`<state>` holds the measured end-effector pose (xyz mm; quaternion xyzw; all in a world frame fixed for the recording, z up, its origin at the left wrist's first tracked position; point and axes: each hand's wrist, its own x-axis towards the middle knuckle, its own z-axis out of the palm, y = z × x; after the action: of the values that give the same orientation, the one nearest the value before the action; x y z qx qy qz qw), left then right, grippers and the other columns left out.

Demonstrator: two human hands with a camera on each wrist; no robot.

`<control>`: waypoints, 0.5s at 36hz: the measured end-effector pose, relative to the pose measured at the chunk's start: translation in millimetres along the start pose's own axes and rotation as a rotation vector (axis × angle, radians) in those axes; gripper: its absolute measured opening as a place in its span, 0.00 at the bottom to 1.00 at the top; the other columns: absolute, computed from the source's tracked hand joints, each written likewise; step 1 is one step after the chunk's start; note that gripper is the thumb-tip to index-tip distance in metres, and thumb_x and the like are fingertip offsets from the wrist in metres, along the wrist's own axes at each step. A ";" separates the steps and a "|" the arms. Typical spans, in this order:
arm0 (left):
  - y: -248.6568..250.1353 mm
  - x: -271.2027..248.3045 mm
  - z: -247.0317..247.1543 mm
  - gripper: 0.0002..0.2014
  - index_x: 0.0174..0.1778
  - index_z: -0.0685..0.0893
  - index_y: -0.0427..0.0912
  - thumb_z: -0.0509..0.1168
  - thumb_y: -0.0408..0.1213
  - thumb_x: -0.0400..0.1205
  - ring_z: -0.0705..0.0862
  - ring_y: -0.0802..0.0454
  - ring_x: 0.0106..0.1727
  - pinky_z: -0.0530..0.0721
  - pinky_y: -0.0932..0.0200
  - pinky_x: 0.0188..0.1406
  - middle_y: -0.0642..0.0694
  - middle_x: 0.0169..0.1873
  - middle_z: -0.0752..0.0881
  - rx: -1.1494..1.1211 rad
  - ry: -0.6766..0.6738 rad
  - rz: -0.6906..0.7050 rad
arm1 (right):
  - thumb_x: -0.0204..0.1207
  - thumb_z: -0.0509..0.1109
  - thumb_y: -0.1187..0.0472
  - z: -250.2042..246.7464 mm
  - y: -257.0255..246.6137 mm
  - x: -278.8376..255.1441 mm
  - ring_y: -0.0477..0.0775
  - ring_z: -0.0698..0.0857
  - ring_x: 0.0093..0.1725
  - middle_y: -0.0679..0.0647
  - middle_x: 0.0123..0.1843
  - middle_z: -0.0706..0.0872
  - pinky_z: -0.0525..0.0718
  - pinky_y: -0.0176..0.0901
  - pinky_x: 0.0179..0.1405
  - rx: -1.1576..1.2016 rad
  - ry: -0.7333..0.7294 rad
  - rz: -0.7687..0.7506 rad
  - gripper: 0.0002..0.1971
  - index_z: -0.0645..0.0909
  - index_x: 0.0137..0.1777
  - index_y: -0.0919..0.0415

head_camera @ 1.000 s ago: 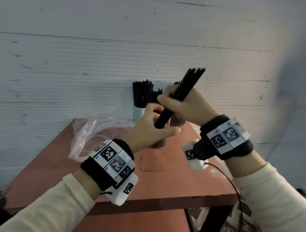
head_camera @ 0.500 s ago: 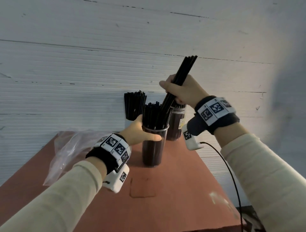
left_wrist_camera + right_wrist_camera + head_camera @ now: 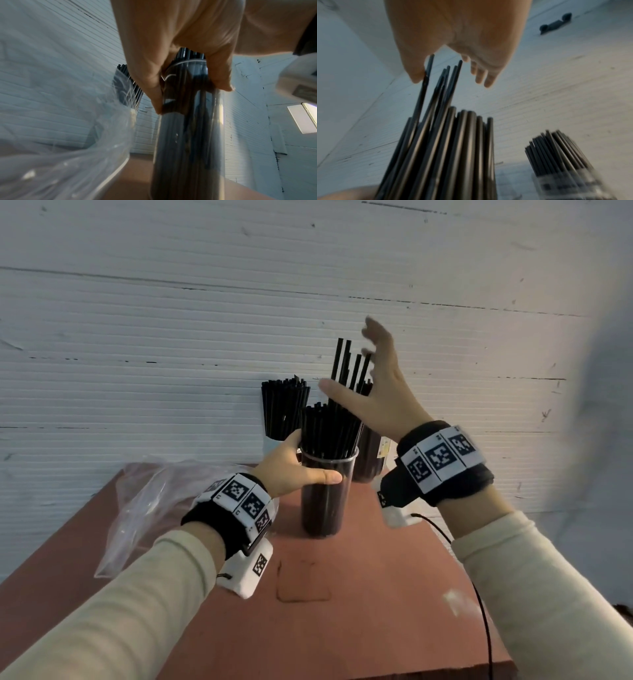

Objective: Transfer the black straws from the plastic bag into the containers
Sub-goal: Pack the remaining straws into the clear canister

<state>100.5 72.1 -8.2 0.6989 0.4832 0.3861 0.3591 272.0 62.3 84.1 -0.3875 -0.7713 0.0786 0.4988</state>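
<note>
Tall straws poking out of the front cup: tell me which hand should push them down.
Right. The right hand is open beside the tall straws, while the left hand grips the front cup, steadying it.

No legible text or numbers

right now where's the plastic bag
In the head view the plastic bag lies on the left side of the table, just left of the left hand, which grips the clear cup.
</note>
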 end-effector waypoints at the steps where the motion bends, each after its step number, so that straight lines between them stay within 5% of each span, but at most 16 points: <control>1: 0.0 0.2 0.1 0.44 0.74 0.73 0.55 0.84 0.49 0.62 0.79 0.57 0.68 0.74 0.47 0.75 0.58 0.64 0.83 -0.006 -0.002 0.000 | 0.76 0.75 0.49 -1.6 -4.4 0.6 0.51 0.63 0.81 0.54 0.83 0.59 0.64 0.41 0.78 -0.009 0.037 -0.079 0.46 0.48 0.84 0.58; 6: 1.7 0.0 -0.4 0.42 0.75 0.73 0.53 0.84 0.44 0.65 0.79 0.56 0.67 0.73 0.54 0.72 0.57 0.64 0.82 -0.005 0.005 0.000 | 0.82 0.65 0.59 4.1 -9.6 4.2 0.41 0.70 0.72 0.53 0.77 0.70 0.61 0.17 0.67 -0.270 0.009 -0.267 0.23 0.71 0.77 0.60; 9: 1.9 -0.3 0.5 0.41 0.73 0.73 0.52 0.84 0.43 0.65 0.79 0.56 0.66 0.73 0.57 0.67 0.56 0.63 0.83 -0.012 0.020 -0.005 | 0.85 0.62 0.60 14.4 -5.3 -7.1 0.44 0.78 0.64 0.52 0.70 0.77 0.69 0.26 0.60 -0.317 -0.069 -0.216 0.16 0.78 0.70 0.61; 14: 0.2 -1.1 2.1 0.40 0.71 0.74 0.51 0.84 0.43 0.65 0.80 0.55 0.65 0.74 0.57 0.66 0.55 0.61 0.84 -0.030 0.039 -0.004 | 0.86 0.58 0.61 22.4 -1.9 -21.7 0.54 0.82 0.62 0.54 0.64 0.83 0.75 0.36 0.63 -0.362 -0.140 -0.159 0.14 0.81 0.64 0.63; 18: -2.3 -1.2 4.0 0.43 0.74 0.73 0.47 0.85 0.43 0.64 0.80 0.53 0.67 0.75 0.50 0.72 0.53 0.63 0.83 -0.045 0.049 -0.002 | 0.86 0.58 0.59 19.3 -7.7 -25.8 0.54 0.74 0.74 0.55 0.75 0.77 0.67 0.36 0.72 -0.391 -0.166 -0.165 0.19 0.73 0.75 0.62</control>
<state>102.8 71.1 -12.2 0.6807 0.4835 0.4135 0.3632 257.2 44.7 60.3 -0.4046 -0.8393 -0.0818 0.3537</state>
